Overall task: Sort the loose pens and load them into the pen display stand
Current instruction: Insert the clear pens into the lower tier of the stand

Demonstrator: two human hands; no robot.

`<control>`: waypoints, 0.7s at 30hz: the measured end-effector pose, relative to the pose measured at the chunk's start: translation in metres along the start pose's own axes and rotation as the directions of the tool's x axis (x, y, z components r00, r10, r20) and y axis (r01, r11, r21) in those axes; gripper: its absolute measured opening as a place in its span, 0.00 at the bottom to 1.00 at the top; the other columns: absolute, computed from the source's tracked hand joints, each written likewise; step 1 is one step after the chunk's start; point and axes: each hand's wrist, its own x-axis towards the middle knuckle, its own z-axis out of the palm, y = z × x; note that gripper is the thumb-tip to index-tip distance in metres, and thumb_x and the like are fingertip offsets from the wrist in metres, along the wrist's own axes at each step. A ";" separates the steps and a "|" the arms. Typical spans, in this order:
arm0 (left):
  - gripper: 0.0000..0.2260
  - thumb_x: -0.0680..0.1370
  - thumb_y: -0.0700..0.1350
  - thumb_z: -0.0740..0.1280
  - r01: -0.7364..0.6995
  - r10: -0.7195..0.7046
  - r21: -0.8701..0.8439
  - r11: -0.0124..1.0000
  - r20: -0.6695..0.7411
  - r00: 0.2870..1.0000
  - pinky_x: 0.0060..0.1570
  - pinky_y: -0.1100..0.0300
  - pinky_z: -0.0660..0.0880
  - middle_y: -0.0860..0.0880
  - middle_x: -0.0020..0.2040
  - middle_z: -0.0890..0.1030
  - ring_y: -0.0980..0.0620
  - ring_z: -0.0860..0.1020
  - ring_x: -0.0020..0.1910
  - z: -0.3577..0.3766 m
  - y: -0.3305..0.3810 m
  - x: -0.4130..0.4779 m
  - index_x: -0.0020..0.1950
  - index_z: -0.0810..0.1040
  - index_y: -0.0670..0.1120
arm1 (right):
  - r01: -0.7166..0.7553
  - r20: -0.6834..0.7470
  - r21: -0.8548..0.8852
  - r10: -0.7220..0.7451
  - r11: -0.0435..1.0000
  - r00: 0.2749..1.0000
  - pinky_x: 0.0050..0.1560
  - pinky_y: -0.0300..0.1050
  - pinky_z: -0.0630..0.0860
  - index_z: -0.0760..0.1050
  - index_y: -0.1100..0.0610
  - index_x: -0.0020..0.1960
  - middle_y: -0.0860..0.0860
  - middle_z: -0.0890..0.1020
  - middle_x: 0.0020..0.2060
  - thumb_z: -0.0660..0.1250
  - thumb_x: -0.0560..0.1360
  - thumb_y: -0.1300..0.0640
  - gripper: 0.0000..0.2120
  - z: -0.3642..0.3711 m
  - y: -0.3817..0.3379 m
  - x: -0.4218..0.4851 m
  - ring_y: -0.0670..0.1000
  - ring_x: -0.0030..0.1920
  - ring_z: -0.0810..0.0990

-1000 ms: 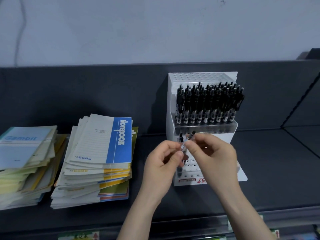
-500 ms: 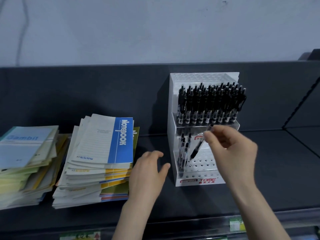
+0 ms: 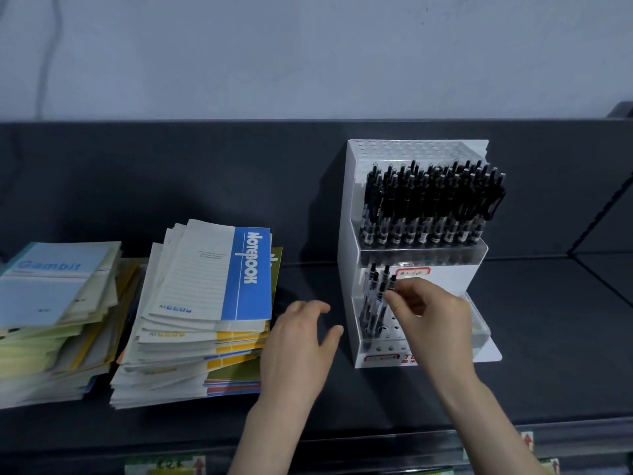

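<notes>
**Left of shelf.** Two slumped stacks of paper-covered notebooks lie on the dark grey shelf (image 3: 342, 406): a pale blue and yellow stack (image 3: 58, 303), then a white stack topped by a blue-banded cover (image 3: 212, 279). Neither bears on the task.

**Left hand** (image 3: 298, 344). Released, fingers loosely spread, holding nothing. It hovers between the notebooks and the stand, touching neither. Whether it rests on the shelf cannot be told.

**Stand.** The white perforated plastic display stand (image 3: 346, 234) sits upright towards the back of the shelf.
- The upper tier is packed with upright black-capped pens (image 3: 431, 207).
- The lower tier holds only a few clear-barrelled pens (image 3: 369, 303) at its left end. The remaining holes are vacant.

**Right hand** (image 3: 431, 320). Fingertips (image 3: 394, 298) pinch the upper end of a slim clear-barrelled pen with a black cap (image 3: 385, 296). The pen stands nearly upright, cap uppermost, just beside the seated lower-tier pens.

**Assessment.**
- The step in hand appears to be seating this pen in a lower-tier hole. Whether its tip is fully home cannot be told.
- The next move calls for a straight downward push without knocking its neighbours, then a release.
- No loose pens are in view, so the supply would have to be found first.
</notes>
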 end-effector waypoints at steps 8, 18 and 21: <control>0.18 0.78 0.55 0.64 -0.022 0.022 0.011 1.000 0.050 0.999 0.54 0.62 0.75 0.56 0.62 0.74 0.57 0.74 0.59 0.002 -0.006 -0.009 0.67 0.72 0.54 | -0.051 0.102 -0.183 0.070 0.982 0.992 0.44 0.46 0.78 0.81 0.53 0.55 0.46 0.84 0.47 0.71 0.73 0.53 0.12 -0.011 0.001 -0.021 0.48 0.45 0.82; 0.18 0.78 0.59 0.63 -0.044 0.016 0.171 0.984 0.160 0.987 0.46 0.58 0.76 0.55 0.59 0.75 0.54 0.76 0.55 -0.009 0.027 -0.033 0.65 0.72 0.54 | -0.106 0.212 -0.442 0.219 0.891 0.952 0.63 0.44 0.70 0.66 0.53 0.72 0.47 0.72 0.68 0.66 0.76 0.49 0.26 -0.065 0.025 -0.059 0.50 0.69 0.68; 0.14 0.78 0.59 0.63 -0.088 0.059 0.164 0.983 0.176 0.983 0.45 0.58 0.76 0.56 0.54 0.77 0.55 0.77 0.51 -0.007 0.058 -0.047 0.60 0.75 0.55 | -0.092 0.274 -0.447 0.234 0.890 0.933 0.65 0.45 0.69 0.64 0.53 0.73 0.48 0.71 0.68 0.66 0.75 0.48 0.29 -0.090 0.041 -0.064 0.51 0.69 0.67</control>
